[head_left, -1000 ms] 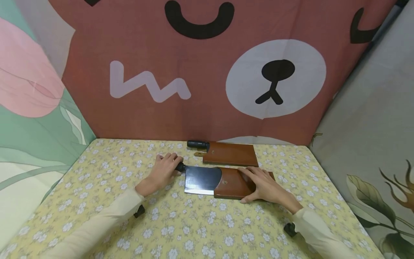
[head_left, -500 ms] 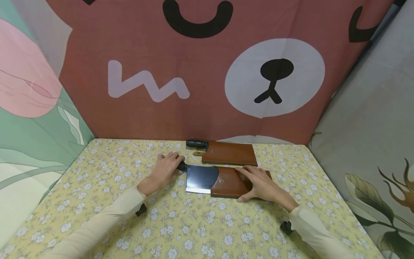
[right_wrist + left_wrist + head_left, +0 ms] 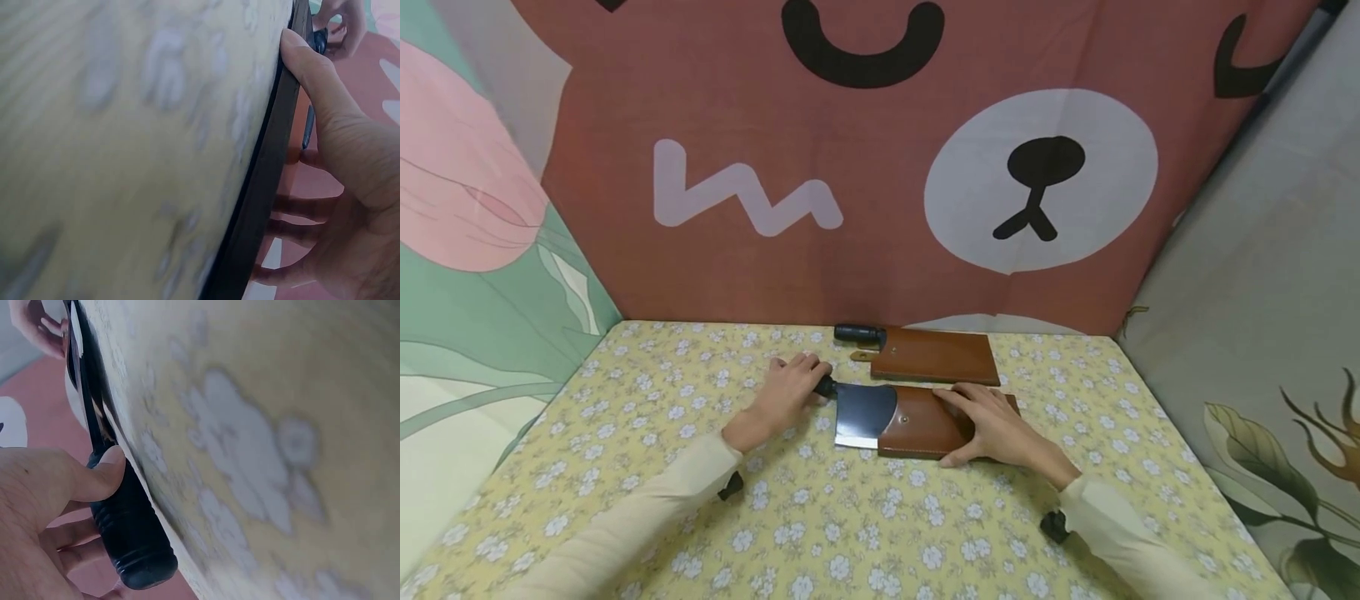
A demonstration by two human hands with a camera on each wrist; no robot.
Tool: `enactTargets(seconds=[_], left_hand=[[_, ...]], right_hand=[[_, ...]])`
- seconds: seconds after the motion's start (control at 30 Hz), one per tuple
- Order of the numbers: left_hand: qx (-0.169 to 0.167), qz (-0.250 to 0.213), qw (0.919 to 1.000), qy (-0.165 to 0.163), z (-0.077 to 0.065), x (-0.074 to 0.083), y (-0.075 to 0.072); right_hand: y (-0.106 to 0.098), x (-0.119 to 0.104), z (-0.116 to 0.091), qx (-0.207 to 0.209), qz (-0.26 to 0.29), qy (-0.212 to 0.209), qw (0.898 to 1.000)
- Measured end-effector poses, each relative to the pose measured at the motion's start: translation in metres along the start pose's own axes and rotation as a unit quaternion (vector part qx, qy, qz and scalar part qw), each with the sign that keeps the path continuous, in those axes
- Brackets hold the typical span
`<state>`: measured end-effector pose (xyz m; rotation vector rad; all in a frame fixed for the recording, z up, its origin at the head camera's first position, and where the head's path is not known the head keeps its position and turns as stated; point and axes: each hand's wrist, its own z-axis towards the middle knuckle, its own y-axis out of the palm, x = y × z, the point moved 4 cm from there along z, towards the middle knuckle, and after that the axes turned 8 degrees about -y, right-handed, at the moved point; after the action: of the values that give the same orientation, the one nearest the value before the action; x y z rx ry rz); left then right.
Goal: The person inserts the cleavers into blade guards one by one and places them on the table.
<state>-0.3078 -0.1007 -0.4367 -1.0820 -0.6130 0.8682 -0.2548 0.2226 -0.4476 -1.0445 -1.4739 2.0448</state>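
A cleaver [image 3: 857,414] lies flat at mid-table, part of its blade inside a brown leather sheath [image 3: 917,425]. My left hand [image 3: 778,395] grips its black handle; in the left wrist view the thumb lies along the handle [image 3: 134,531] and the butt end sticks out. Spanning the sheath's right part is my right hand [image 3: 1000,423], thumb at the near edge and fingers over the far side. The right wrist view shows that thumb pressed to the sheath's dark side edge [image 3: 269,169]. A strip of bare blade shows between handle and sheath.
Just behind lies a second cleaver in a brown sheath [image 3: 936,356], its black handle [image 3: 856,334] pointing left, with a small strap tab below it. A yellow floral cloth [image 3: 820,525] covers the table. Printed fabric [image 3: 760,275] hangs along the back and both sides.
The sheath and my right hand have slid left along the blade, so less steel shows. My left hand has shifted very slightly right with the handle.
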Motion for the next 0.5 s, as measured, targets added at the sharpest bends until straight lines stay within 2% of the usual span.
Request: enactTargets(seconds=[0.17,0.4,0.5], left_hand=[[-0.012,-0.008,0.9999,0.001,0.0028,0.0049,0.0009],[0.01,0.003,0.9999,0.008,0.0053,0.0061,0.0003],[0.008,0.004,0.9999,0.008,0.0055,0.0052,0.0003]], right_hand=[[0.0033,-0.0041,0.0048,-0.011,0.006,0.006,1.0],[0.002,-0.0048,0.0056,-0.013,0.006,0.006,1.0],[0.0023,-0.0058,0.0084,-0.012,0.003,0.003,1.0]])
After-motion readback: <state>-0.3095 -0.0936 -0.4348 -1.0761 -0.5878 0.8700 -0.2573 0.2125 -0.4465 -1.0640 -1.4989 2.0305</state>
